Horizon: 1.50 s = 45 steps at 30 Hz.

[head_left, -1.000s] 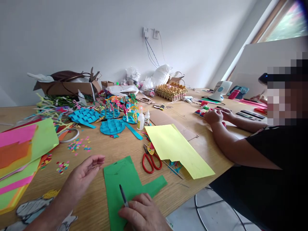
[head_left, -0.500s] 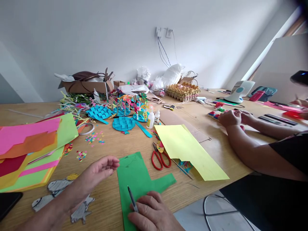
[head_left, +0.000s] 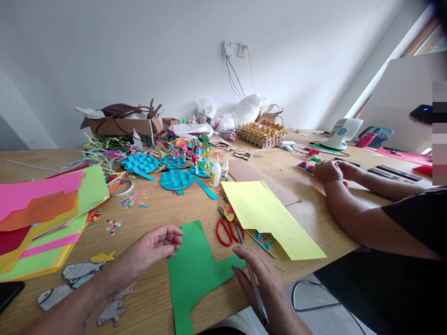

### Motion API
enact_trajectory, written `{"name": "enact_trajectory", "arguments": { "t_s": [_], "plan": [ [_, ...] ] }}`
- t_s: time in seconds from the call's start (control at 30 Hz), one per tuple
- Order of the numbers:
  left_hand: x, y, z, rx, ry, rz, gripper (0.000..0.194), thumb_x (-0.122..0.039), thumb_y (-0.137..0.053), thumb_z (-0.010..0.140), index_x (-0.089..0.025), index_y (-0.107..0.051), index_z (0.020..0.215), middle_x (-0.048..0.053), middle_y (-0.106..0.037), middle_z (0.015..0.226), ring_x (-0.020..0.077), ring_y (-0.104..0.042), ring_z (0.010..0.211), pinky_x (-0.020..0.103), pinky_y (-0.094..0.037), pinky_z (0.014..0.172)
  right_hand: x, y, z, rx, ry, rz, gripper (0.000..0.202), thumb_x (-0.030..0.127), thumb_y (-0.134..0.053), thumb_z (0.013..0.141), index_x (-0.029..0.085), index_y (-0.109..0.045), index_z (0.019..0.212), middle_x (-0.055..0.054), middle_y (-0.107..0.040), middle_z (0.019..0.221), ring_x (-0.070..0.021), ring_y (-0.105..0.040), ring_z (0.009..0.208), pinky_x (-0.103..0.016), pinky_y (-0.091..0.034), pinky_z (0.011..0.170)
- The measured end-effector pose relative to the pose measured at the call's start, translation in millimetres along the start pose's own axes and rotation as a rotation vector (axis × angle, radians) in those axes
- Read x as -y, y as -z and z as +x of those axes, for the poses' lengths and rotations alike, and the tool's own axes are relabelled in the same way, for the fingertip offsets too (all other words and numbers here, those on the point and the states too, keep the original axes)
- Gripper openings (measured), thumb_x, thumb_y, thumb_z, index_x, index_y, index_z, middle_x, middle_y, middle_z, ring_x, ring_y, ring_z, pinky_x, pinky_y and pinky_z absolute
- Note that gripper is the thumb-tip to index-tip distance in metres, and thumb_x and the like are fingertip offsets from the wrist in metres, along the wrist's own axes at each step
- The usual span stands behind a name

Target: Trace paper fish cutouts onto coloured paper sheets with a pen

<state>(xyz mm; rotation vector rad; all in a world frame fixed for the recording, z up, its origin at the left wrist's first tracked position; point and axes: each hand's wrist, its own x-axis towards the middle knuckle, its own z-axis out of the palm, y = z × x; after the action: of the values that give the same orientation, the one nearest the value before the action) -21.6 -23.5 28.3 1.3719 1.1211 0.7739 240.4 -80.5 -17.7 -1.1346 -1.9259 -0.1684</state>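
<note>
My left hand [head_left: 150, 256] hovers at the left edge of a green sheet of paper [head_left: 195, 270]; its fingers are loosely curled, thumb apart, with nothing in them. Faint pen lines outline a small shape [head_left: 188, 229] near the sheet's top. In my right hand [head_left: 270, 284], over the sheet's right arm, a pen [head_left: 256, 291] rests between thumb and fingers, pointing up and away. Red-handled scissors [head_left: 225, 232] lie just beyond it. Grey fish cut-outs [head_left: 82, 271] and a yellow one [head_left: 104, 257] lie beside my left forearm, which partly covers them.
Stacked coloured paper [head_left: 38, 200] lies left, a pale yellow sheet [head_left: 272, 218] right. Behind are glue bottles [head_left: 215, 174], blue woven paper pieces [head_left: 176, 179], a tape roll [head_left: 122, 187] and egg trays [head_left: 263, 133]. A co-worker's hands [head_left: 330, 172] work at the right.
My right hand has lifted off the green paper and moved right with the pen, uncovering the sheet's lower part. My left hand has shifted slightly right.
</note>
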Motion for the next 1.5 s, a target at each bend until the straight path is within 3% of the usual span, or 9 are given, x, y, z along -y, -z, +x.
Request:
{"name": "enact_trajectory", "arguments": {
  "t_s": [0.17, 0.33, 0.63, 0.77, 0.97, 1.1, 1.27, 1.37, 1.5],
  "plan": [
    [-4, -7.4, 7, 0.142, 0.089, -0.195, 0.039, -0.033, -0.066, 0.075, -0.019, -0.059, 0.111, 0.008, -0.062, 0.106, 0.0213, -0.060, 0.099, 0.033, -0.048, 0.085, -29, 17, 8, 0.011, -0.018, -0.203, 0.023, 0.021, -0.049, 0.090, 0.019, -0.054, 0.113, -0.010, -0.069, 0.093, -0.0251, -0.063, 0.084, -0.039, -0.055, 0.072],
    [-11, -15.9, 16, 0.185, 0.112, -0.249, 0.038, -0.033, -0.069, 0.073, -0.017, -0.061, 0.107, 0.009, -0.063, 0.102, 0.0219, -0.059, 0.098, 0.034, -0.047, 0.085, -56, 13, 12, 0.036, -0.095, -0.324, 0.022, 0.020, -0.049, 0.088, 0.018, -0.056, 0.109, -0.011, -0.068, 0.091, -0.0270, -0.060, 0.085, -0.040, -0.051, 0.070],
    [-15, -35.1, 34, 0.280, 0.141, -0.405, 0.036, -0.029, -0.072, 0.072, -0.016, -0.060, 0.103, 0.007, -0.063, 0.097, 0.0182, -0.060, 0.091, 0.032, -0.046, 0.083, -64, -1, 32, 0.176, -0.117, -0.432, 0.023, 0.005, -0.049, 0.083, 0.019, -0.061, 0.097, -0.006, -0.070, 0.084, -0.0247, -0.061, 0.080, -0.034, -0.044, 0.068],
    [-12, -35.7, 37, 0.287, 0.156, -0.451, 0.037, -0.028, -0.075, 0.070, -0.015, -0.060, 0.102, 0.007, -0.064, 0.095, 0.0168, -0.061, 0.087, 0.030, -0.047, 0.081, -70, 3, 36, 0.098, -0.104, -0.419, 0.022, 0.005, -0.045, 0.085, 0.019, -0.061, 0.092, -0.007, -0.069, 0.079, -0.0236, -0.061, 0.075, -0.032, -0.045, 0.064],
    [-9, -37.2, 47, 0.271, 0.195, -0.545, 0.034, -0.020, -0.070, 0.077, -0.012, -0.057, 0.107, 0.010, -0.067, 0.097, 0.0163, -0.063, 0.086, 0.029, -0.048, 0.079, -79, 21, 46, -0.194, -0.143, -0.385, 0.013, 0.017, -0.043, 0.090, 0.018, -0.056, 0.094, -0.007, -0.063, 0.082, -0.0213, -0.061, 0.076, -0.032, -0.049, 0.069],
    [-12, -46.3, 58, 0.262, 0.203, -0.588, 0.036, -0.021, -0.064, 0.083, -0.012, -0.052, 0.115, 0.013, -0.066, 0.103, 0.0178, -0.065, 0.091, 0.031, -0.048, 0.084, -68, 34, 49, -0.368, -0.083, -0.337, 0.008, 0.016, -0.051, 0.087, 0.020, -0.055, 0.093, -0.004, -0.061, 0.081, -0.0190, -0.061, 0.075, -0.031, -0.050, 0.069],
    [-32, -53.4, 66, 0.320, 0.168, -0.677, 0.043, -0.042, -0.049, 0.093, -0.017, -0.044, 0.128, 0.015, -0.063, 0.114, 0.0240, -0.063, 0.101, 0.038, -0.049, 0.085, -29, 43, 43, -0.343, 0.143, -0.143, 0.029, 0.000, -0.057, 0.080, 0.021, -0.055, 0.100, -0.003, -0.061, 0.085, -0.0157, -0.061, 0.075, -0.029, -0.051, 0.068],
    [-48, -36.8, 59, 0.280, 0.054, -0.729, 0.049, -0.051, -0.037, 0.095, -0.016, -0.047, 0.127, 0.015, -0.061, 0.119, 0.0258, -0.061, 0.104, 0.037, -0.051, 0.082, -2, 45, 40, -0.191, 0.278, 0.027, 0.022, 0.003, -0.054, 0.085, 0.017, -0.057, 0.102, -0.006, -0.063, 0.086, -0.0178, -0.059, 0.080, -0.031, -0.052, 0.068],
    [-55, 11.2, 35, 0.003, 0.051, -0.635, 0.040, -0.045, -0.042, 0.095, -0.022, -0.047, 0.127, 0.005, -0.067, 0.107, 0.0191, -0.064, 0.091, 0.031, -0.053, 0.073, 22, 40, 42, 0.003, 0.422, 0.216, 0.018, 0.015, -0.042, 0.095, 0.014, -0.060, 0.091, -0.007, -0.065, 0.074, -0.0163, -0.059, 0.070, -0.030, -0.049, 0.062]
  ]
}}
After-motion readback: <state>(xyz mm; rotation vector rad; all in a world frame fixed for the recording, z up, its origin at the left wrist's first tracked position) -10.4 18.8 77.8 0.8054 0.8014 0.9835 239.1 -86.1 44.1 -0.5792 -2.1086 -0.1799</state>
